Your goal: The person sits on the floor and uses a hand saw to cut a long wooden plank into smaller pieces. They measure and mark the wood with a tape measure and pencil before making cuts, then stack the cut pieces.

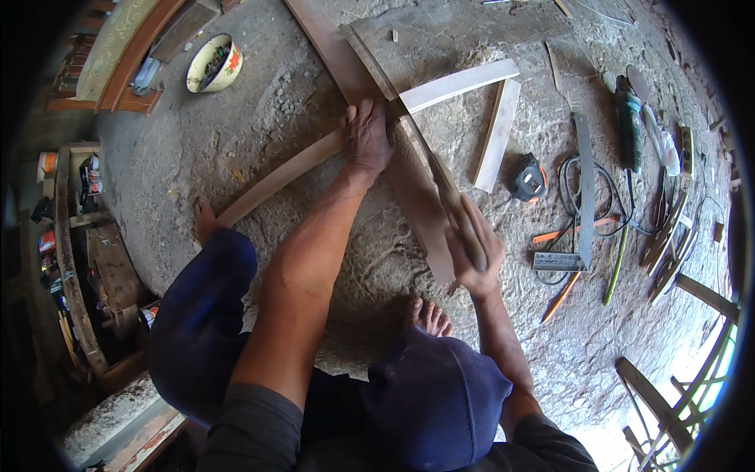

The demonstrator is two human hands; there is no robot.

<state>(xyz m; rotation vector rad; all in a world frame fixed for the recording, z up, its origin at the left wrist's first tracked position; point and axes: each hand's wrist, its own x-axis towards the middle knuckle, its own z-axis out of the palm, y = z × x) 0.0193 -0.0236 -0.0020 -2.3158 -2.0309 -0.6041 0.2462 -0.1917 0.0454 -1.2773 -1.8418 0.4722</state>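
My right hand (pixel 480 252) is wrapped round the handle of a handsaw (pixel 448 189), partly smeared by motion. The saw's long blade slants away to the upper left, across a pale wooden strip (pixel 460 84). That strip lies crosswise over a wider brown plank (pixel 415 200) on the ground. Just left of the blade, my left hand (pixel 368 140) grips the strip and presses it down on the plank. My left foot (pixel 206 220) is by the strip's near left end. A short offcut of pale wood (pixel 497 135) rests right of the strip.
On the right are a tape measure (pixel 528 178), a metal try square (pixel 586 189), an orange pencil (pixel 561 297), and an angle grinder (pixel 629 130) with its cable. An enamel bowl (pixel 230 72) stands at the upper left. A wooden box (pixel 71 259) of odds and ends sits far left.
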